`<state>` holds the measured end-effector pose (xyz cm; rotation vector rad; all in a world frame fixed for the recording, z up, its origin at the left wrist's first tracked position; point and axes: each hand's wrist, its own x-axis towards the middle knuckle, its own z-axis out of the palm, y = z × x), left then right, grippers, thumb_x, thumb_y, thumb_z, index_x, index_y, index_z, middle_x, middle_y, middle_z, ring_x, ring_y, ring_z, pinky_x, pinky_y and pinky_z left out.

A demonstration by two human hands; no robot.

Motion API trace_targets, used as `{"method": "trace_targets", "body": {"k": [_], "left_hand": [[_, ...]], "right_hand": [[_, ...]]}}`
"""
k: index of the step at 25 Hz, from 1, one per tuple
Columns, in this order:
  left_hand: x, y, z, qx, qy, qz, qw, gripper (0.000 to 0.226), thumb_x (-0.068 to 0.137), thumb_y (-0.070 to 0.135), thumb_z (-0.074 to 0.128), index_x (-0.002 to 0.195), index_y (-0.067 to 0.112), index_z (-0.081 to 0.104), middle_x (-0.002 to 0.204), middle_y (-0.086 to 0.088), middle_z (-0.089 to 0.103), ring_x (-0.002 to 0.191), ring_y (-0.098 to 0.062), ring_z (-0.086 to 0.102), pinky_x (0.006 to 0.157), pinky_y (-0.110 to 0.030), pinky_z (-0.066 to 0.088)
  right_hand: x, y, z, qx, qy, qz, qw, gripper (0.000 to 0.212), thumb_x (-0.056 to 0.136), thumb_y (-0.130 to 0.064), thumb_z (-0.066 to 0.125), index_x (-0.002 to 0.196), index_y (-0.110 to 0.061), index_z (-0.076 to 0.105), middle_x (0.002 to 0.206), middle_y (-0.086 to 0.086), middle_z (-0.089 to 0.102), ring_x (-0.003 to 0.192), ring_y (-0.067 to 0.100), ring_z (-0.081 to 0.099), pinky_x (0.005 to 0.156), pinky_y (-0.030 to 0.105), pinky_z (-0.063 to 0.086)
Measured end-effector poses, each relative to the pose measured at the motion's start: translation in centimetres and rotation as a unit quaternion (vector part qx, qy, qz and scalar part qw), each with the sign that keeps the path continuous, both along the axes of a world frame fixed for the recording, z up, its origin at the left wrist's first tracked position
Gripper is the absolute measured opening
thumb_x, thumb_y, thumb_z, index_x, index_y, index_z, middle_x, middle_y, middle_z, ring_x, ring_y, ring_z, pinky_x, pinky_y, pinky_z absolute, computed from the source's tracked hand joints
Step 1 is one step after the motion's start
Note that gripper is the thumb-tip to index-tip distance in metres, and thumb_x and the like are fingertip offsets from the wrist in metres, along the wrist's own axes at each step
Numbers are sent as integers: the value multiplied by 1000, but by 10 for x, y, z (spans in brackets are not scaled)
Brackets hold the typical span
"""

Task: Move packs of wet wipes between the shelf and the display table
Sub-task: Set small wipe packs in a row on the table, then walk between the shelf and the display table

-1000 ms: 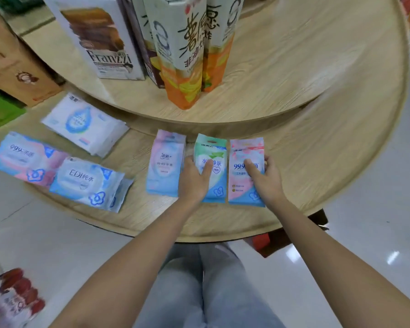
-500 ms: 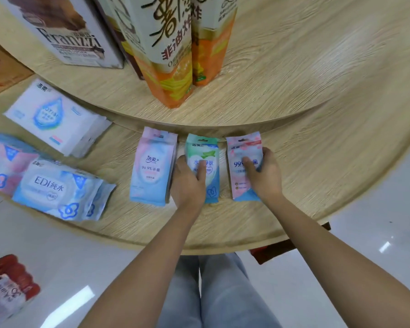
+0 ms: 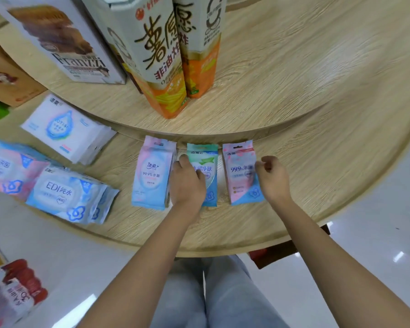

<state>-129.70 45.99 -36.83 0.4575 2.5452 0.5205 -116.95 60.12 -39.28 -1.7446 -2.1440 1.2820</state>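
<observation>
Lying flat, teal-and-blue wipes pack [image 3: 206, 159]

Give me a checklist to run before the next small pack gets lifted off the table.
1. Left hand on green pack: ok, it rests on top; firm grip cannot tell.
2. Right hand free: ok, fingers curled, nothing held, beside pink pack.
3. Row of three lying flat with gaps between, blue-pink pack at left: ok.
4. Bare display table right of the row: ok.
5. Lift clearance below orange snack box on upper tier: cannot tell.
</observation>
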Motion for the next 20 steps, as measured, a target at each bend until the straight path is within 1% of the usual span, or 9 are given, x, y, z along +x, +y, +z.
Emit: {"method": "trace_targets", "body": {"k": [3, 5, 7, 9, 11, 13, 15, 17, 20], "left_hand": [[-1, -23, 32, 22, 4, -59, 998, 25, 94, 21, 49, 117, 11, 56, 112, -9, 61, 100, -28, 58, 76, -38, 46], [5, -42, 45, 61, -79, -94, 991, 18, 94, 21, 51, 108, 15, 60, 102, -5, 66, 90, -22, 61, 77, -35, 49], [16, -61, 49, 63, -175, -147, 972, 10, 93, 18, 54, 99, 19, 62, 98, -2, 67, 89, -19, 62, 81, -29, 48], [26, -77, 46, 61, -233, -159, 957, 10, 91, 15, 57, 92, 23, 62, 95, -7, 68, 89, -23, 62, 78, -23, 44], [37, -90, 44, 44, -266, -183, 945, 10, 87, 17, 58, 84, 25, 62, 88, -8, 69, 86, -26, 62, 83, -30, 47], [43, -98, 42, 9, -287, -248, 925, 16, 86, 15, 55, 79, 28, 60, 78, 0, 66, 80, -22, 61, 86, -36, 48], [46, -98, 39, -29, -276, -346, 896, 23, 87, 11, 53, 76, 30, 57, 76, 5, 63, 80, -20, 61, 86, -34, 48], [63, -90, 40, -54, -257, -445, 856, 23, 87, 11, 53, 75, 30, 57, 77, 5, 64, 81, -22, 63, 83, -32, 49], [110, -79, 50, -72, -210, -567, 793, 14, 87, 13, 53, 85, 25, 60, 84, 4, 65, 82, -18, 62, 71, -24, 43]], "right_hand": [[32, -2, 35, -44, 32, 7, 998, 14, 92, -12, 54, 101, -8, 65, 89, 7, 64, 86, 22, 59, 72, 26, 44], [54, -15, 47, -72, 23, 1, 997, 10, 92, -11, 54, 87, -13, 63, 78, 7, 64, 76, 24, 60, 73, 31, 46], [72, -38, 60, -103, 17, -15, 994, 16, 93, -12, 53, 79, -15, 60, 69, 3, 62, 67, 21, 57, 71, 33, 47], [88, -70, 67, -112, 14, -34, 993, 20, 92, -13, 53, 74, -15, 59, 67, 2, 62, 65, 19, 56, 70, 32, 47], [107, -106, 74, -117, 10, -68, 991, 20, 92, -15, 53, 73, -14, 60, 70, 3, 64, 66, 17, 55, 66, 26, 44], [125, -144, 78, -133, 23, -137, 981, 19, 92, -17, 52, 75, -15, 60, 72, 0, 64, 69, 15, 58, 65, 24, 45], [146, -187, 81, -131, 33, -229, 964, 20, 92, -16, 52, 73, -18, 60, 72, 0, 64, 67, 16, 60, 69, 27, 48], [172, -244, 84, -127, 46, -339, 931, 22, 92, -14, 53, 71, -15, 59, 73, 5, 65, 63, 14, 59, 68, 27, 49], [208, -342, 89, -139, 55, -485, 862, 19, 93, -10, 51, 75, -7, 56, 76, 12, 63, 61, 13, 56, 54, 13, 43]]}}
